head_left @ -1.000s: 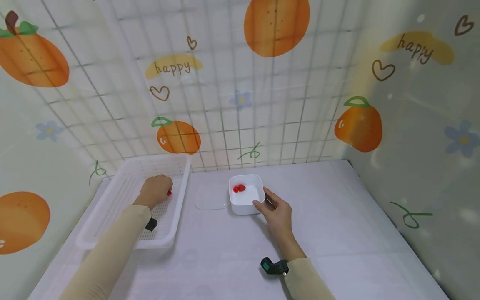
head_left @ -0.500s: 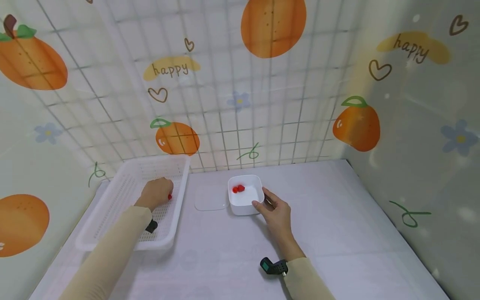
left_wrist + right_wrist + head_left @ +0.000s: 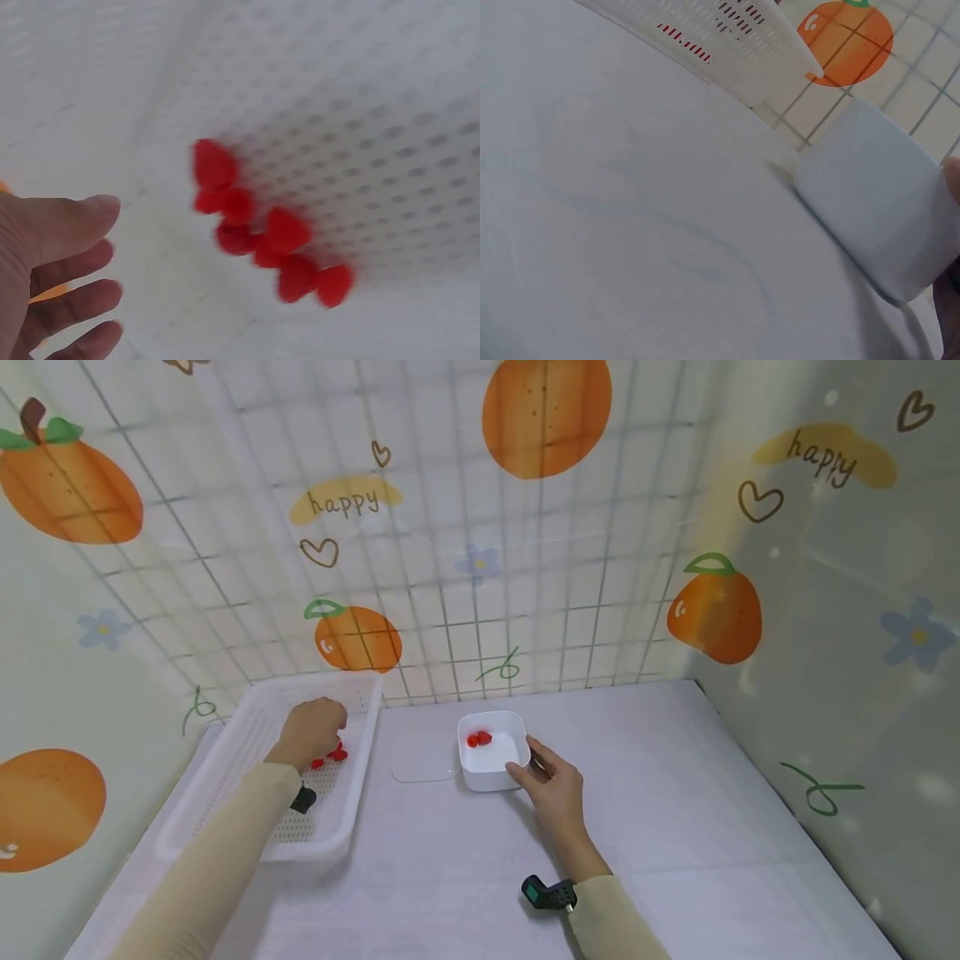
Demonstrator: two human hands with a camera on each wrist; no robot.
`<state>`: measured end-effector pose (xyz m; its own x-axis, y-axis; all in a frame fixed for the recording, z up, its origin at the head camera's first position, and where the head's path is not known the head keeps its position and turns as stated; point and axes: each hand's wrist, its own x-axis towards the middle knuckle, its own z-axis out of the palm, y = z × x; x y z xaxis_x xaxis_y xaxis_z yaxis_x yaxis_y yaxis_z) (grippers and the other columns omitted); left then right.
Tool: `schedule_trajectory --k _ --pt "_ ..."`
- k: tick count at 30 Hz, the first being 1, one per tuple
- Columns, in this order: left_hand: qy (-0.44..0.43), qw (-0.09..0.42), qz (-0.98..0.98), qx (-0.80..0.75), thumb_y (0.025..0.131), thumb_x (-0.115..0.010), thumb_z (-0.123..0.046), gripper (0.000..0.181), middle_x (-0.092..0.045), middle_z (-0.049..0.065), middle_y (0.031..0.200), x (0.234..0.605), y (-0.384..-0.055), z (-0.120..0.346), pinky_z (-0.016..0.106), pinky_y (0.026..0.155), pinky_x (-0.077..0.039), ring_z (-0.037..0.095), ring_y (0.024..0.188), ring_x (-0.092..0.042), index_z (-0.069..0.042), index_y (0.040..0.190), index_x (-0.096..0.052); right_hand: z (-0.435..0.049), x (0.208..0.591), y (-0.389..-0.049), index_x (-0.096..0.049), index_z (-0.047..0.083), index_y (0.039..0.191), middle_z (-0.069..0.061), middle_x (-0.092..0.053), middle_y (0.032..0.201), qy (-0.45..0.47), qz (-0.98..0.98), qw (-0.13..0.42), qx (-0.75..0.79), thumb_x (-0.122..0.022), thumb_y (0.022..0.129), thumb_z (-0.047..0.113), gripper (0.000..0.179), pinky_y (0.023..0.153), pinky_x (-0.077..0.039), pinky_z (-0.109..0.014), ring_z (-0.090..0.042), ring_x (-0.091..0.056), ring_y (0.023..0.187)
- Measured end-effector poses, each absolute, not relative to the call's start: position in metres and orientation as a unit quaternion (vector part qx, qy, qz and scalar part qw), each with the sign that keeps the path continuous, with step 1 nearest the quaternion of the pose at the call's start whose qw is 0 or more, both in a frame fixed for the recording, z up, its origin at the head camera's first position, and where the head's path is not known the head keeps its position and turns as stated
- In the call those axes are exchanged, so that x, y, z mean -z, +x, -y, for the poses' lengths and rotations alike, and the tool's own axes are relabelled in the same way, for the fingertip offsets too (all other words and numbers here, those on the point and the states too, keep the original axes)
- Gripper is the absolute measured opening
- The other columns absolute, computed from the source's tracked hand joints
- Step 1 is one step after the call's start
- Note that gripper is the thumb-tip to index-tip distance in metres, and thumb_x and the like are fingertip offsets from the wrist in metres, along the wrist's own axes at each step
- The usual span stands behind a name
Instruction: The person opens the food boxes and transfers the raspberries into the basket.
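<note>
Inside the white perforated basket, my left hand hovers above several small red berries. The left wrist view shows them, raspberry-like and blurred, clustered on the basket floor. There my left hand is at the left edge, fingers loosely extended and apart from the berries, holding nothing. My right hand grips the right side of a small white square container, thumb at its near corner. Two red berries lie in it. The right wrist view shows the container upright on the table.
A clear flat lid lies between basket and container on the white tabletop. Behind stands a gridded wall covering printed with oranges. A side wall borders the table on the right.
My left hand has lifted slightly inside the basket, and more red berries now show beneath it. My right hand and the container have stayed in place.
</note>
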<state>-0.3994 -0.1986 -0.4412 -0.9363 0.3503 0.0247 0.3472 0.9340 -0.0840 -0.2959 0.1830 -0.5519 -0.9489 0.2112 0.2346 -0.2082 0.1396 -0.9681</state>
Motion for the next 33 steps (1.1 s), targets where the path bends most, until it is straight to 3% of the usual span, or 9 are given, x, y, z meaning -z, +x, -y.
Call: schedule_trajectory --k 8,18,23,33 --pt "-0.208 0.082 0.973 -0.054 0.087 -0.078 -0.003 0.017 -0.077 0.012 0.103 0.407 -0.397 0.174 0.050 0.084 -0.060 0.035 0.096 -0.072 -0.006 0.104 -0.080 -0.185 0.552 -0.295 -0.060 0.001 0.146 -0.015 -0.057 0.151 -0.004 0.733 0.157 -0.662 -0.086 0.089 0.013 0.065 0.101 -0.050 -0.029 -0.035 -0.057 0.138" --pt "-0.255 0.134 0.953 -0.091 0.086 -0.081 -0.005 0.008 -0.070 0.006 0.086 0.385 -0.393 0.135 0.044 0.078 -0.058 0.029 0.085 -0.067 -0.008 0.089 -0.075 -0.184 0.551 -0.295 -0.060 0.000 0.146 -0.016 -0.057 0.151 -0.015 0.733 0.154 -0.663 -0.086 0.088 0.010 0.064 0.100 -0.050 -0.027 -0.035 -0.057 0.138" --pt "-0.278 0.152 0.942 -0.105 0.086 -0.083 -0.007 0.012 -0.071 0.006 0.092 0.383 -0.391 0.112 0.044 0.083 -0.058 0.029 0.092 -0.067 -0.009 0.095 -0.075 -0.184 0.550 -0.295 -0.060 0.001 0.146 -0.016 -0.057 0.151 -0.015 0.734 0.153 -0.661 -0.086 0.088 0.011 0.064 0.100 -0.050 -0.027 -0.035 -0.057 0.138" --pt "-0.309 0.150 0.930 -0.130 0.089 -0.082 -0.014 0.015 -0.069 0.004 0.096 0.388 -0.386 0.062 0.039 0.079 -0.056 0.025 0.091 -0.064 -0.012 0.103 -0.076 -0.184 0.549 -0.295 -0.060 0.001 0.146 -0.015 -0.058 0.150 -0.001 0.737 0.156 -0.658 -0.086 0.089 0.014 0.065 0.102 -0.050 -0.029 -0.034 -0.057 0.137"
